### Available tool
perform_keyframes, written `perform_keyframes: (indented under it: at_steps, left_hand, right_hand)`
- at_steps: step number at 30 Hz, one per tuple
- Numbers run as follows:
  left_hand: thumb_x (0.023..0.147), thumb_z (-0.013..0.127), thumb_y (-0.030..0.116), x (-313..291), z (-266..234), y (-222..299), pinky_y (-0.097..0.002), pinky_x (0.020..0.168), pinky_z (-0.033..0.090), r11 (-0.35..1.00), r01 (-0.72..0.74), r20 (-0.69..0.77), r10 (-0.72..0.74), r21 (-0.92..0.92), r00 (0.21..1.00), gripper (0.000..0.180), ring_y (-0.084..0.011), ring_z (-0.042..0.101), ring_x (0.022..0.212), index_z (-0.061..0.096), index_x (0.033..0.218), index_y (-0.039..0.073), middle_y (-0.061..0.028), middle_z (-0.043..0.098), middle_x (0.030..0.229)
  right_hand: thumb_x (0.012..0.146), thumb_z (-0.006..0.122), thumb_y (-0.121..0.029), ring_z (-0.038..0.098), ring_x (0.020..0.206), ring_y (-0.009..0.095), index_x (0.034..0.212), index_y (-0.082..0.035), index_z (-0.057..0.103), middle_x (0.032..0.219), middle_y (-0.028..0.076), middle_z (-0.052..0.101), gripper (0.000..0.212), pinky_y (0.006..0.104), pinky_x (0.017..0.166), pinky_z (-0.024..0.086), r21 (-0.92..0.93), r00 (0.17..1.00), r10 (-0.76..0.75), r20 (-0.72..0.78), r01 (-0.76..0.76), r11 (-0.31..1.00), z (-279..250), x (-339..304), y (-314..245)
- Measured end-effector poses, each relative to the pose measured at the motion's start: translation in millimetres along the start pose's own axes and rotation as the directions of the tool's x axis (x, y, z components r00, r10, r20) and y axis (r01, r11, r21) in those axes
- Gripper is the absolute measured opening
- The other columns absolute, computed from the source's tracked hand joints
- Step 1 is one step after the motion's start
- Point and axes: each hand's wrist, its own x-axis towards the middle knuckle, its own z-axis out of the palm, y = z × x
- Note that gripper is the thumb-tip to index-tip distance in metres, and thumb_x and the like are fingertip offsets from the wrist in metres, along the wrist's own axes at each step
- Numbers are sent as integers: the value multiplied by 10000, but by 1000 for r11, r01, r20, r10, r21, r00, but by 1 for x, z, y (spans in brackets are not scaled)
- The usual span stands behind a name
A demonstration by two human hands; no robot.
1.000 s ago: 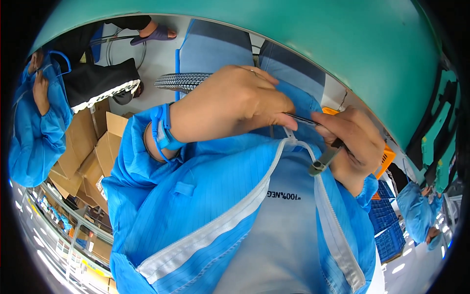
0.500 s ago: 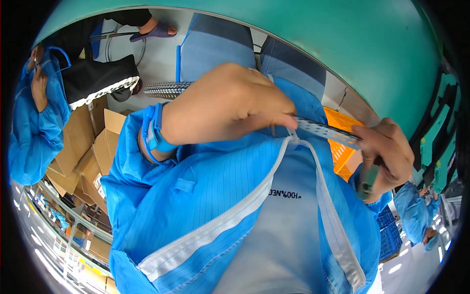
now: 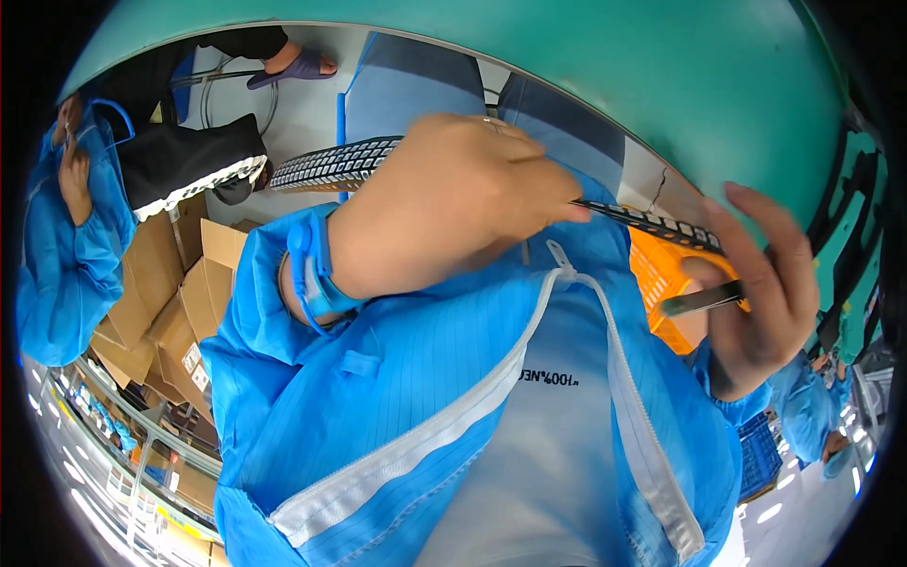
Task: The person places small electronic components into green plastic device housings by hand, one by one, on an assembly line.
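Patterned strip, clear of table edge | left fingers gripping it | right fingers clasping tool

Free room and obstacles, as we list them by position from the patterned black-and-white strip. Open to passage: the gap below its right span, between the left hand and the right hand. In the way, we count: over its middle, the left hand; at its right end, the right hand, a flat metallic tool jutting inward; above it, the green tabletop; behind its right span, an orange plastic crate; behind its left span, a blue coiled cord.
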Motion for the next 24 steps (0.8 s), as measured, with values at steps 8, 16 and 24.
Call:
perform_keyframes:
  at_steps: [8, 16, 24]
  left_hand:
    - [811, 800, 230, 4, 0, 10, -392, 856, 591, 996, 64, 29, -66, 55, 997, 285, -303, 698, 794, 726, 1028, 60, -117, 721, 914]
    - [836, 780, 302, -2, -3, -1, -420, 908, 560, 990, 142, 99, -140, -10, 985, 430, -328, 690, 837, 700, 1196, 81, -148, 728, 1008]
    - [856, 754, 272, -1, -3, -3, -433, 960, 542, 984, 164, 80, -159, -67, 984, 302, -313, 712, 842, 749, 1084, 73, -112, 747, 946]
  right_hand:
    - [661, 804, -127, 638, 669, 237, 938, -36, 734, 799, 80, 662, 300, 332, 564, 463, -111, 941, -204, 269, 241, 964, 20, 26, -9]
    - [660, 772, -73, 556, 554, 188, 906, -38, 725, 665, 27, 547, 253, 340, 486, 397, -81, 951, -205, 233, 229, 970, 25, 30, -7]
    - [668, 785, -78, 530, 519, 179, 904, -37, 732, 633, 21, 542, 246, 334, 471, 374, -30, 948, -226, 223, 238, 971, 24, 29, -3]
